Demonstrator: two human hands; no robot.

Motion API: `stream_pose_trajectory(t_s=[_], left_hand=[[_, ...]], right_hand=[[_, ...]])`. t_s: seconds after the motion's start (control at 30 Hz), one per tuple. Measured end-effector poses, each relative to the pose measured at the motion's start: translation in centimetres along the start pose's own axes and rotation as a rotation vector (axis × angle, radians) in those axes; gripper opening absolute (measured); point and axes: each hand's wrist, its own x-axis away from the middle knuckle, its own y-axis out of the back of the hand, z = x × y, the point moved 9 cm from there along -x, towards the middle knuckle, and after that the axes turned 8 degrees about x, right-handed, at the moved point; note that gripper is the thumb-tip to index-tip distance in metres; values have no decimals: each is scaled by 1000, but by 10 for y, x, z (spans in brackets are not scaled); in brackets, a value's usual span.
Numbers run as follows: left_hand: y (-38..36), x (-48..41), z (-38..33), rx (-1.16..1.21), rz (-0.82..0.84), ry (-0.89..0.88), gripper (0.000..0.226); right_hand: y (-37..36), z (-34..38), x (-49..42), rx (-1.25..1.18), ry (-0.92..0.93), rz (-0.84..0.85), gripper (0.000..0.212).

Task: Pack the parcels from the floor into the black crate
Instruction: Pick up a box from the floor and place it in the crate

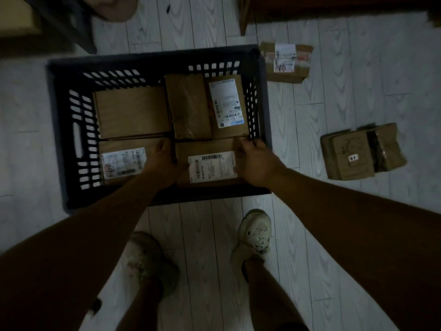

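The black crate stands on the floor in front of me with several brown cardboard parcels inside. Both hands grip one labelled parcel at the crate's near right corner. My left hand holds its left edge and my right hand holds its right edge. Inside the crate, a parcel with a white label lies at near left, a plain parcel at far left, and a labelled parcel at far right. Two more parcels lie on the floor to the right, one by the crate's far corner and one farther right.
The floor is pale wood-pattern planks. My two feet in light shoes stand just in front of the crate. Dark furniture runs along the top right, and a dark object sits at the top left.
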Motion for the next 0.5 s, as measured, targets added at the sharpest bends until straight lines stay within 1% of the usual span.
stream_pose_trajectory(t_s=[0.07, 0.1, 0.23, 0.27, 0.37, 0.4, 0.5], left_hand=[[15, 33, -21, -77, 34, -15, 67], [22, 47, -30, -96, 42, -30, 64], [40, 92, -76, 6, 56, -41, 40], [43, 101, -93, 7, 56, -53, 41], [35, 116, -140, -68, 85, -57, 63], [30, 119, -156, -68, 96, -54, 66], [10, 122, -211, -13, 103, -126, 60]], right_hand=[[35, -13, 31, -5, -17, 2, 67], [53, -23, 46, 1, -41, 9, 65], [117, -67, 103, 0, -129, 2, 65], [128, -78, 115, -7, -144, 6, 64], [150, -118, 149, -42, -212, 18, 61], [157, -133, 159, -52, -239, 12, 59], [174, -180, 188, -61, -297, -23, 56]])
